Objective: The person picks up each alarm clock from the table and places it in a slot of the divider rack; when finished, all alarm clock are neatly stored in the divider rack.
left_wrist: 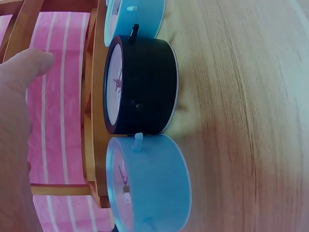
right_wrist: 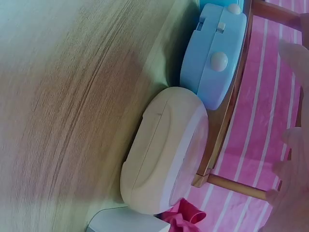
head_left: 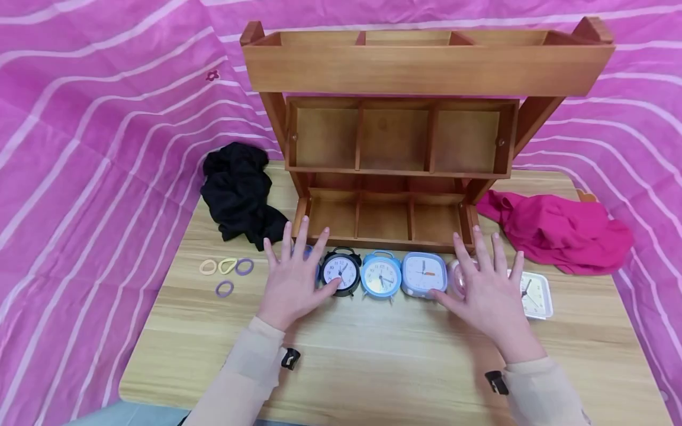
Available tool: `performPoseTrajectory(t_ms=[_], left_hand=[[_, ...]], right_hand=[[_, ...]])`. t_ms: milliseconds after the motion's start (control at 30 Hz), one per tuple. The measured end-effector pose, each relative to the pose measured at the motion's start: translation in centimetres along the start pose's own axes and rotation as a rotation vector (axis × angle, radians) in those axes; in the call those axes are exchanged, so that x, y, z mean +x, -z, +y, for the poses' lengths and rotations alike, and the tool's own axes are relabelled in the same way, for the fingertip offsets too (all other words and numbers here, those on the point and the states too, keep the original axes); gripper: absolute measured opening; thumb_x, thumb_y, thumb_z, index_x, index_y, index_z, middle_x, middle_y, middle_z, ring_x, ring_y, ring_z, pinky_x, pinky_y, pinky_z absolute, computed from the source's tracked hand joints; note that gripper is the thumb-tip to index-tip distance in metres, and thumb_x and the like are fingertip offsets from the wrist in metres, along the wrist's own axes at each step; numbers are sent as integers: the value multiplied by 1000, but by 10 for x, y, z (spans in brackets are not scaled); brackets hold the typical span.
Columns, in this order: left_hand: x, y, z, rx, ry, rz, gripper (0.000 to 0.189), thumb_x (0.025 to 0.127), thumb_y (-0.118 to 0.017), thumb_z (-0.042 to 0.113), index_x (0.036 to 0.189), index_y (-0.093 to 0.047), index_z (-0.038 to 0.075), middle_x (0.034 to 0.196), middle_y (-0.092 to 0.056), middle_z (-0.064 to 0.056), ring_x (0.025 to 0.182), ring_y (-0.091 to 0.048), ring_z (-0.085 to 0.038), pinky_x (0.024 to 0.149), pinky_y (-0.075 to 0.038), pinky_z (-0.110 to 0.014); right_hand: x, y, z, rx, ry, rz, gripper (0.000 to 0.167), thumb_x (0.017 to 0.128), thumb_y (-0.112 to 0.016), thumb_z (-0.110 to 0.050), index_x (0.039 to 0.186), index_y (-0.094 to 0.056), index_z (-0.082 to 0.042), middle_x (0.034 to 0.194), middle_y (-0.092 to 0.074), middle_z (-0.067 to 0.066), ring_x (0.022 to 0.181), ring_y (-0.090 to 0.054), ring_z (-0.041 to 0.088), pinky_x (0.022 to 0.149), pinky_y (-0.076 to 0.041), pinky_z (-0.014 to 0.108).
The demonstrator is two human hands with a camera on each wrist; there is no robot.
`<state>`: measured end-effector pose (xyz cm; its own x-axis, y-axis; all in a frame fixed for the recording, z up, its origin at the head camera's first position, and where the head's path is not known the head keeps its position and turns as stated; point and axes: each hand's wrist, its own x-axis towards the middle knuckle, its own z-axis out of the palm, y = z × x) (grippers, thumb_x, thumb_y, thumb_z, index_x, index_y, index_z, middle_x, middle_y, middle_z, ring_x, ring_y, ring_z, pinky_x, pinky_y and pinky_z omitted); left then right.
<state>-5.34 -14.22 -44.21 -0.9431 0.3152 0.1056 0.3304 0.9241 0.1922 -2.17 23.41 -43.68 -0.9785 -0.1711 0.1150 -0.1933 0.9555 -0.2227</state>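
Note:
A row of alarm clocks lies face up on the table, along the front of a wooden rack. My left hand (head_left: 292, 281) spreads its fingers over the left end, above a blue clock (left_wrist: 152, 181) it mostly covers; its thumb overlaps the black clock (head_left: 341, 272). Mid-row are a light blue round clock (head_left: 380, 275) and a periwinkle square clock (head_left: 424, 274). Also spread wide, my right hand (head_left: 489, 293) hovers over a peach-coloured clock (right_wrist: 161, 150), hiding much of it in the head view. A white square clock (head_left: 536, 296) shows beside that hand. Neither hand grips anything.
The three-tier wooden rack (head_left: 426, 71) with divided compartments stands behind the clocks. Black cloth (head_left: 240, 189) is bunched at its left, magenta cloth (head_left: 559, 231) at its right. Several hair ties, one purple (head_left: 244, 267), lie at left. Pink striped fabric (head_left: 106, 177) hangs around the table.

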Motion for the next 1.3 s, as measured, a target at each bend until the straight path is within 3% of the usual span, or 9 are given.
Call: performPoseTrajectory(t_ms=[133,367,500,800,1033,1200,1300], left_hand=[[2,-4,-6,-62,-18,-3,98,91,-63,70,169,-19,31,176,5,-9,160,3,-43,118,1,-78],[9,-8,-24,-184,-47,22,98,94,-64,64,169,-13,28,176,4,-12,160,6,-40,121,-5,-75],[14,-8,-40,-267,-24,49,100,94,-69,56,170,-12,24,176,3,-12,159,5,-42,121,-9,-74],[35,10,-66,-478,64,12,105,97,-70,48,169,-1,18,171,-14,-19,154,-12,-44,118,-27,-70],[70,36,-81,-555,75,38,110,98,-69,50,168,10,20,171,-17,-16,154,-14,-40,121,-25,-66],[103,59,-82,-603,100,61,113,97,-70,50,166,17,29,174,-13,-11,158,-11,-36,123,-22,-65],[121,70,-79,-647,105,69,113,96,-71,50,164,18,38,175,-12,-2,159,-11,-27,126,-19,-60]], right_hand=[[1,-1,-1,14,8,1,116,79,-75,-74,168,-24,-20,172,-20,17,154,-15,49,117,4,79],[8,-10,-4,42,24,28,117,78,-75,-75,168,-25,-19,173,-19,14,155,-15,48,119,9,74],[13,-16,-10,59,27,33,118,78,-75,-76,168,-25,-20,173,-20,13,155,-16,46,120,6,75],[26,-20,-31,75,32,48,120,72,-82,-73,167,-27,-23,159,-44,15,133,-41,48,109,-24,75],[40,-25,-57,122,63,33,114,74,-80,-75,163,-36,-20,151,-52,14,128,-44,41,100,-31,67],[53,-32,-80,122,97,8,109,74,-78,-76,160,-41,-20,147,-55,13,123,-46,39,95,-33,60],[61,-39,-94,140,120,2,108,74,-78,-76,160,-43,-20,145,-57,11,122,-47,38,92,-34,57]])
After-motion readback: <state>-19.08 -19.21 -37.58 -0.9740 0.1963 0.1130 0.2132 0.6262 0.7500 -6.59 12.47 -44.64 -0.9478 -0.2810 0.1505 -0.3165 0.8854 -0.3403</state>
